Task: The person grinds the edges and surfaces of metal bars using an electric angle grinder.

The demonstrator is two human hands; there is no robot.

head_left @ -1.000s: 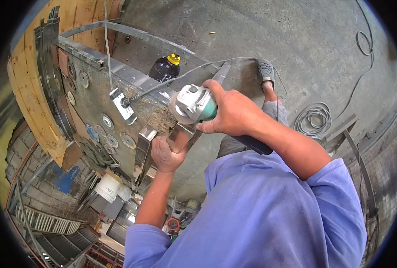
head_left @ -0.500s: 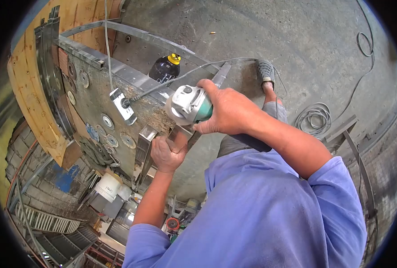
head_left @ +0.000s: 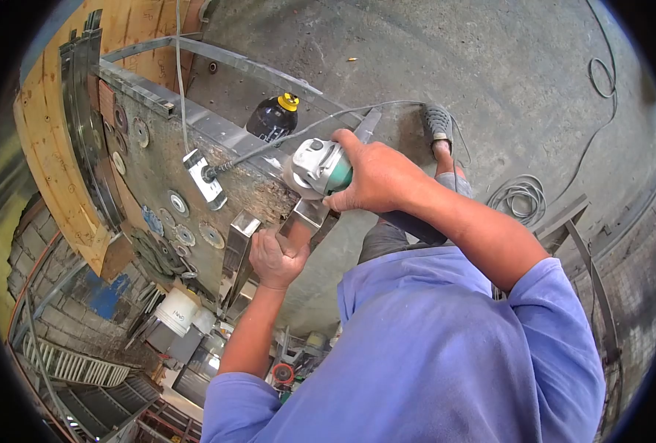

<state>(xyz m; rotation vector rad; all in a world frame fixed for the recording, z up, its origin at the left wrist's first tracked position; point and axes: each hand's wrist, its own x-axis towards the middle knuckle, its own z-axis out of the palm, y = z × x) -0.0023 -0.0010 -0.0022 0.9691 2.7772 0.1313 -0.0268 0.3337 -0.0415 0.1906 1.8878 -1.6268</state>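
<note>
Work at a bench with a hand-held angle grinder, seen from the head camera. The right hand (head_left: 376, 173) is wrapped around the body of the angle grinder (head_left: 317, 162), whose pale disc (head_left: 291, 177) lies just beside the end of a polished rectangular tube (head_left: 312, 212); whether disc and metal touch cannot be told. The left hand (head_left: 275, 260) is closed on that tube below its end, fingers curled, though their far side is hidden. The tube projects from the worn edge of the workbench (head_left: 158, 173), near a neighbouring tube (head_left: 245, 224) with its end facing up. On the bench top lie a white socket block (head_left: 197, 168) with a black plug (head_left: 210, 173) in it, and several abrasive discs, among them a white-centred disc (head_left: 178, 202). Beyond the bench stands a black cylinder (head_left: 272, 118) with a yellow top.

The step in hand appears to be dressing the tube's end. The next move, as judged from this pose, calls for a firm left hold, an even disc angle, and the left fingers clear of the disc's edge.
</note>
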